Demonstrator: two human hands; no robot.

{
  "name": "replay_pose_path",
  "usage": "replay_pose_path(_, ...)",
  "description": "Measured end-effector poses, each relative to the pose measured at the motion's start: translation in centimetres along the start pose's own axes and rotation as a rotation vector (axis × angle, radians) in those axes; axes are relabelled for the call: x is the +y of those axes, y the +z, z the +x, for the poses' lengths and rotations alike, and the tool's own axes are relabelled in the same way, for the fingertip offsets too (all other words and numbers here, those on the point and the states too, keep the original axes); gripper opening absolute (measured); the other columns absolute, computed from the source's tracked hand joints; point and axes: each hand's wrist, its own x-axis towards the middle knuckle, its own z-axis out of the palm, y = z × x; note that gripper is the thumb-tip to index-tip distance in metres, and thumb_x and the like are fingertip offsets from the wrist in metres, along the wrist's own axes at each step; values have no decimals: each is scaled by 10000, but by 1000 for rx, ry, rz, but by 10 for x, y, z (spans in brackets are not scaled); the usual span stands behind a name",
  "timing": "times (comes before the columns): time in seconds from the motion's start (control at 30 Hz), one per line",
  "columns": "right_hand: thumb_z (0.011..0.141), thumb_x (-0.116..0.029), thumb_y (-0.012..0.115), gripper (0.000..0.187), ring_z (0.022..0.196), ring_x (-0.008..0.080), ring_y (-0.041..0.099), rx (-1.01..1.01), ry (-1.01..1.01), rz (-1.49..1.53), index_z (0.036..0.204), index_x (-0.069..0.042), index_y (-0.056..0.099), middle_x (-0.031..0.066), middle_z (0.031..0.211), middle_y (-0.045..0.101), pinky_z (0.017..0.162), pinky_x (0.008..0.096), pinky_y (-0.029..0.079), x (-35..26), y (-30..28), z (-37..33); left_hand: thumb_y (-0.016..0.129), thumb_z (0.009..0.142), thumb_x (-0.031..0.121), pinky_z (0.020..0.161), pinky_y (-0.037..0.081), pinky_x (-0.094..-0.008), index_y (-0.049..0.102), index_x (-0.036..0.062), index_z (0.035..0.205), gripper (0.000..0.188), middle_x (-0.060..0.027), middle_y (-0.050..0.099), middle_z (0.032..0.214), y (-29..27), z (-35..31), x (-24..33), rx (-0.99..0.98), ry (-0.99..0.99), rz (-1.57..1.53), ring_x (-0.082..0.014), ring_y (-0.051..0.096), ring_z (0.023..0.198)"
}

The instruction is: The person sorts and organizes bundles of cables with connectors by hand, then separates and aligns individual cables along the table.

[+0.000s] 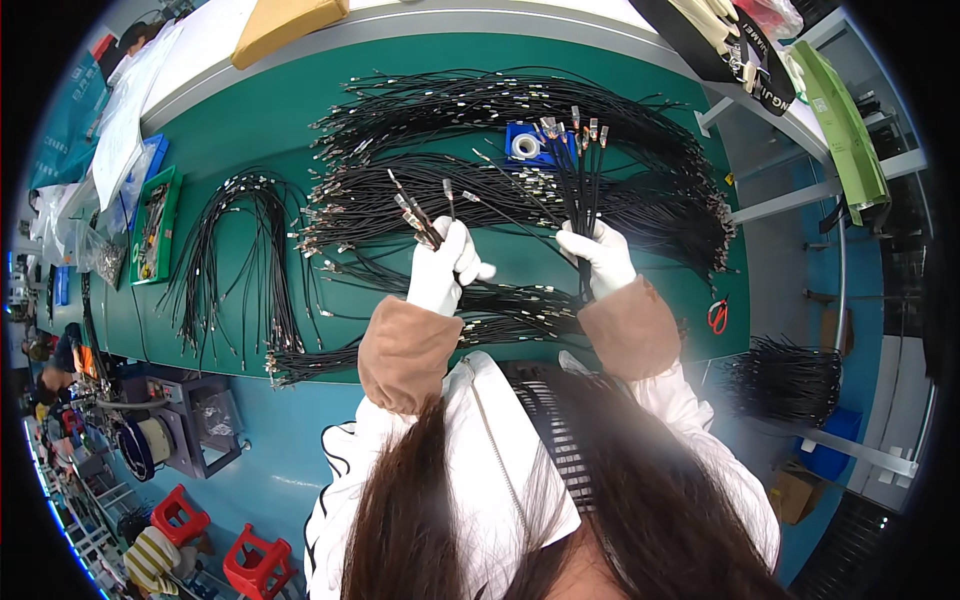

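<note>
My left hand, in a white glove, is closed round a small bunch of black cables whose connector ends stick up past the fingers. To its right, my gloved right hand grips another bundle of black cables. Clear plug ends fan out at the top of that bundle, and its lower part runs down past the palm. Both hands are raised above the green table. Behind them lie thick rows of black cables with pale labels along their middles. More cables lie beneath the hands.
A blue box with a white tape roll sits among the cables. Red-handled scissors lie at the table's right. Bent cables and a green tray are on the left. Another cable bundle hangs beyond the right edge. Red stools stand lower left.
</note>
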Motion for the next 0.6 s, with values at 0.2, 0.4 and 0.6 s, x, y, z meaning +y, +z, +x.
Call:
replay_pose_path(0.2, 784, -152, 714, 186, 687, 42, 514, 18, -1, -84, 909, -31, 647, -22, 776, 611, 648, 219, 411, -2, 12, -4, 553, 893, 85, 344, 261, -199, 578, -3, 943, 104, -4, 489, 590, 15, -3, 5, 125, -31, 166, -35, 303, 363)
replay_pose_path(0.4, 834, -233, 674, 244, 696, 51, 468, -184, -79, -361, 920, -7, 644, -37, 756, 576, 667, 226, 372, 5, 26, -11, 634, 839, 88, 354, 273, -189, 607, -25, 1046, 238, -32, 599, 682, 25, -2, 7, 164, 44, 191, -16, 358, 398)
replay_pose_path(0.6, 814, -235, 696, 247, 732, 66, 514, -175, 4, -380, 916, -12, 670, -15, 794, 621, 692, 230, 408, 9, 34, -16, 666, 800, 77, 351, 274, -195, 634, -40, 857, 134, -45, 583, 658, 19, 4, -1, 234, 67, 326, -37, 375, 382)
